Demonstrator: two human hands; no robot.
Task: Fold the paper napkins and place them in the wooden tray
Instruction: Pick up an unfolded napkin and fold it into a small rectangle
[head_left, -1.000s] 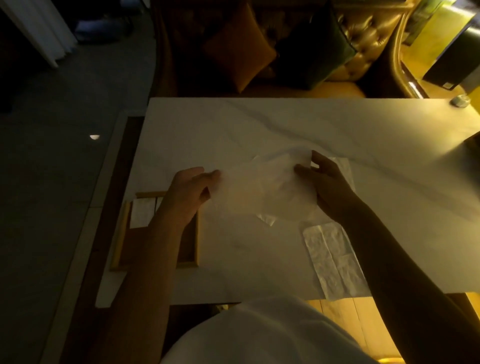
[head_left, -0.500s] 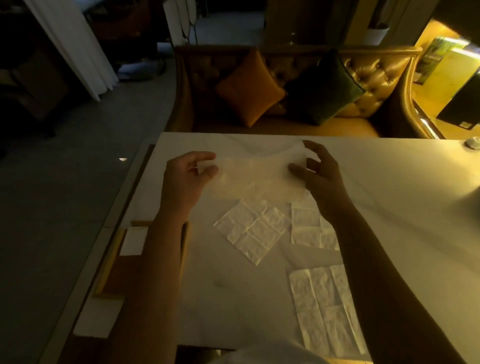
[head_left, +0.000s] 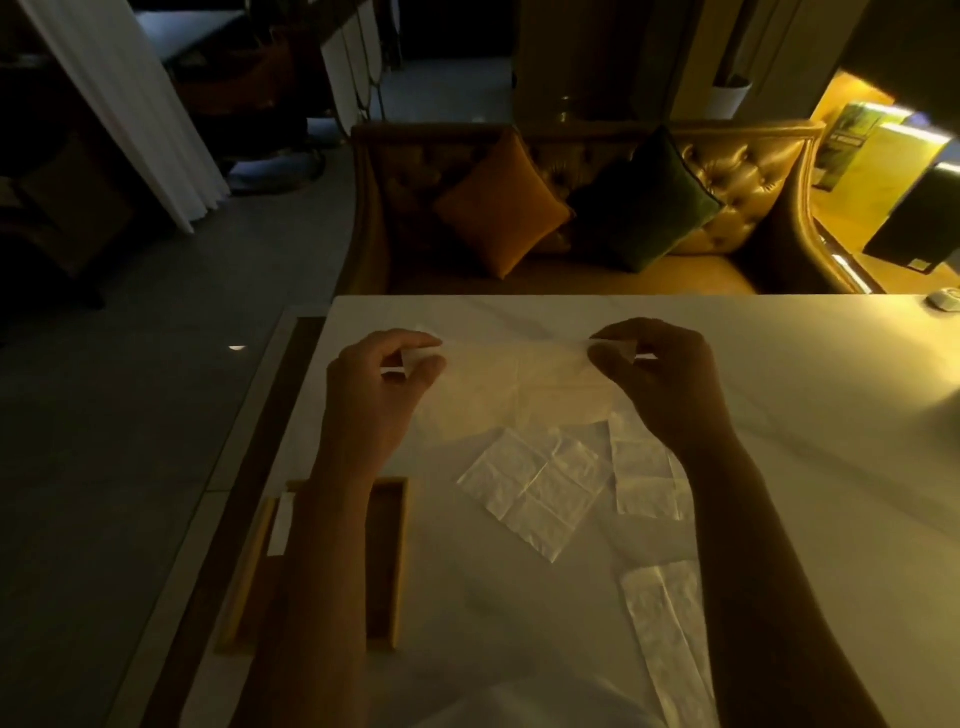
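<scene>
A thin white paper napkin (head_left: 511, 387) is stretched in the air above the white table (head_left: 810, 426). My left hand (head_left: 382, 387) pinches its left top corner and my right hand (head_left: 662, 382) pinches its right top corner. Under it, flat on the table, lie an unfolded napkin (head_left: 537, 491) turned diagonally and another (head_left: 644, 480) beside my right wrist. A long folded napkin (head_left: 667, 639) lies near the front edge by my right forearm. The wooden tray (head_left: 387, 561) sits at the table's left, partly hidden by my left forearm, with a folded napkin (head_left: 280, 525) at its left side.
A tufted leather sofa (head_left: 727, 171) with an orange cushion (head_left: 501, 210) and a dark green cushion (head_left: 644, 205) stands right behind the table's far edge. A small pale object (head_left: 943, 300) rests at the far right corner. The floor drops away left of the table.
Both hands have spread apart and pulled the napkin taut, now pinching its top corners. The view has tilted up, showing more of the sofa and the napkins on the table.
</scene>
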